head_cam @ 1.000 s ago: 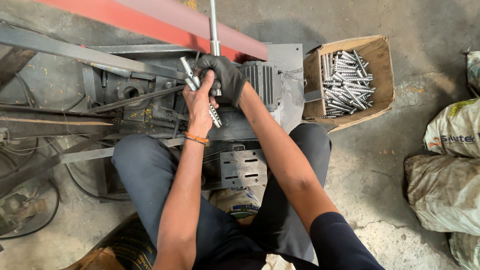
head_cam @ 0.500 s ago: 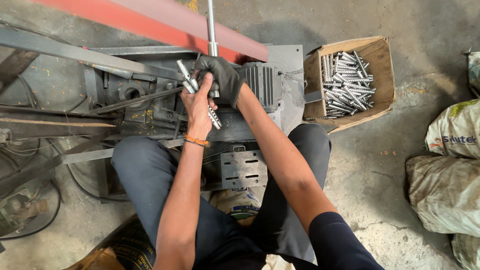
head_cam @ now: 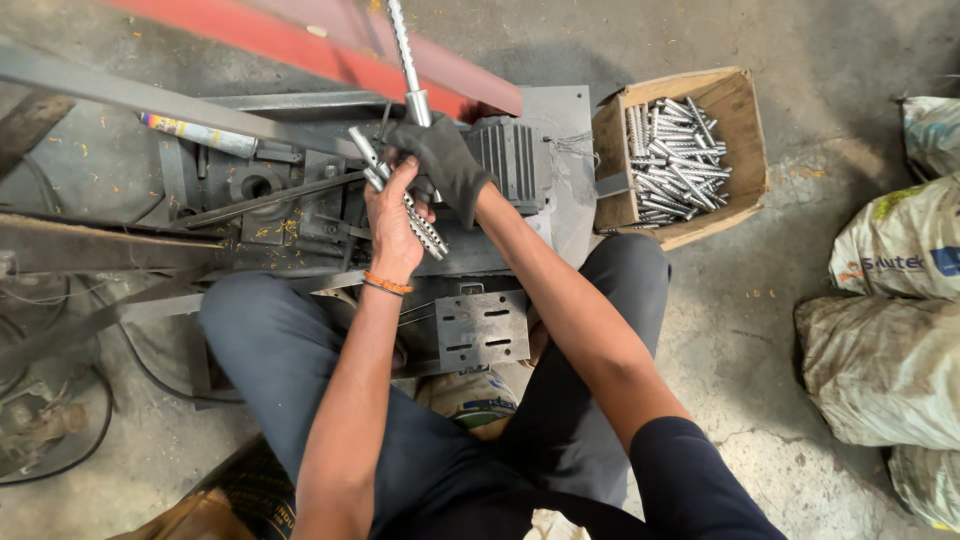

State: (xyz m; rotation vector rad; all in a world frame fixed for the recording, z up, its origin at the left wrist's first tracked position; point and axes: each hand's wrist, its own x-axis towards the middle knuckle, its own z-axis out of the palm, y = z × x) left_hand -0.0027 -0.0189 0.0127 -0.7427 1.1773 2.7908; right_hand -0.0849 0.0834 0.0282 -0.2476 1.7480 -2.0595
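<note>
Left hand bare, orange band at wrist, fingers closed round a bundle of threaded steel rods held slanting, top ends toward 11 o'clock, lower ends toward 5 o'clock. Right hand in dark glove, closed at the base of an upright threaded rod rising to 12 o'clock in front of a red bar. Both hands touching, over a grey machine with a finned motor at 3 o'clock of the hands. Cardboard box of the same rods further out at 3 o'clock; sacks at far right. Judgement: rods stiff, dense, heavy for their size, thread ridges give grip but likely oily, so the bundle may slip; grip mid-length, wrap fully, glove helps.
</note>
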